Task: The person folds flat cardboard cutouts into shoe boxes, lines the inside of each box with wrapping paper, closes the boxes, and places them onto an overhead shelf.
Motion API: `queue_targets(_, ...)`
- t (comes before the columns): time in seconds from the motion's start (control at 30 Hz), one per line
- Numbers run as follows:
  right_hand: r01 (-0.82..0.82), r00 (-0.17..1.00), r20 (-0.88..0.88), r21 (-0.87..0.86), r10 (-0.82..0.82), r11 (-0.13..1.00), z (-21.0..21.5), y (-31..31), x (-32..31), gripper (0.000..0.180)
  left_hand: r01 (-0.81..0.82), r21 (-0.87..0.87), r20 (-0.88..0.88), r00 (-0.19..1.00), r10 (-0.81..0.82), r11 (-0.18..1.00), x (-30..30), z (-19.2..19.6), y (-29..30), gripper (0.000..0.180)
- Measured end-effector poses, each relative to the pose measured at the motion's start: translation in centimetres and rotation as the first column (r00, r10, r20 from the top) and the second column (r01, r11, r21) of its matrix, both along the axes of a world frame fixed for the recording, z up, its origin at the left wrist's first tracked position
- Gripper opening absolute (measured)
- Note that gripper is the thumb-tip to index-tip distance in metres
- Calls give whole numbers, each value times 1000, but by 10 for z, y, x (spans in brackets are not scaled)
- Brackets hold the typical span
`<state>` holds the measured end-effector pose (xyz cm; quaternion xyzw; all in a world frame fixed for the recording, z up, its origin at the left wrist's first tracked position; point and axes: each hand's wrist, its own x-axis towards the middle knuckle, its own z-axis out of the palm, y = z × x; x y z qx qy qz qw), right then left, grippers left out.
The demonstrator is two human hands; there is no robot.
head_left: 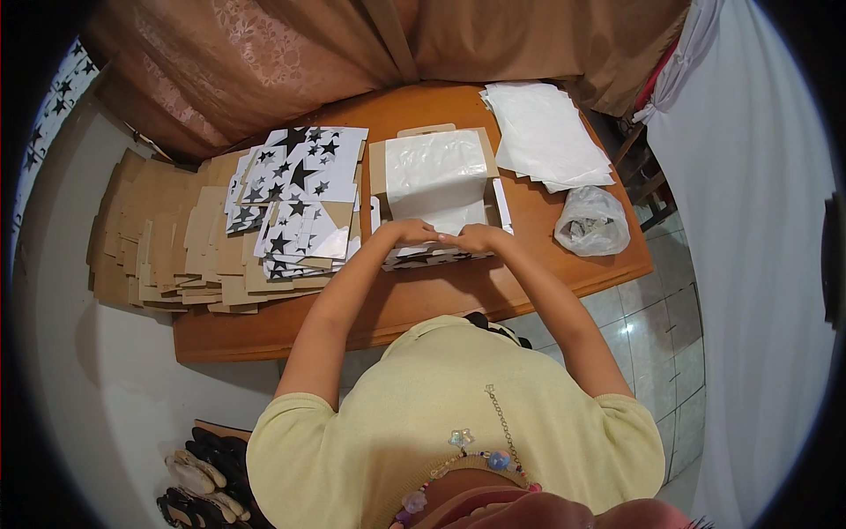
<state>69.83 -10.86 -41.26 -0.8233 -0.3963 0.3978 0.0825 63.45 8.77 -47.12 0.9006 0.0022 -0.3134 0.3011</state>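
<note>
An open cardboard box stands in front of me on the table, its lid raised at the far side. Its near outside wall carries a black star print on white. A thin white sheet runs from the lid down into the box. My left hand and my right hand meet at the near edge of the box. Their fingers look stretched toward each other, with the fingertips touching or nearly so. Beneath the hands, the near end of the sheet is partly hidden.
Star-printed flattened boxes lie left of the open box, beside stacks of plain brown cardboard. White sheets are piled at the far right of the wooden table. A clear plastic bag sits near its right edge.
</note>
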Motion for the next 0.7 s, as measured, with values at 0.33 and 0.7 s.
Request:
queue_targets(0.33,15,980,169,456,-103,890,-6,14,41,45,-68,305,-62,994,91,950,-10,38,-30,56)
queue_targets(0.7,-140,989,-49,6,140,990,-65,23,63,68,-49,-98,449,889,88,994,-61,57,-68,36)
